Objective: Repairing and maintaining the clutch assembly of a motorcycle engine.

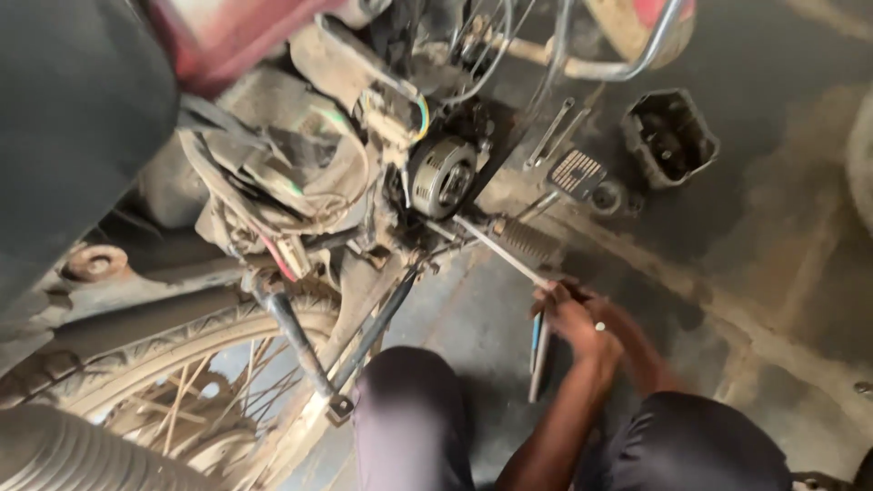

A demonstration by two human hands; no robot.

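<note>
A dusty motorcycle engine (364, 173) with an exposed round clutch (443, 175) fills the upper left, its spoked wheel (182, 382) below; a black engine cover (668, 136) lies on the concrete floor (773, 273). One hand (575, 318), which side unclear, reaches forward, fingers (555, 295) curled around a long metal rod (500, 250) slanting toward the clutch.

Oily floor (782, 236) bears engine cover (670, 136), perhaps wrenches (552, 134).

No packages, labels, signs or screens are visible among the motorcycle parts or on the workshop floor.
</note>
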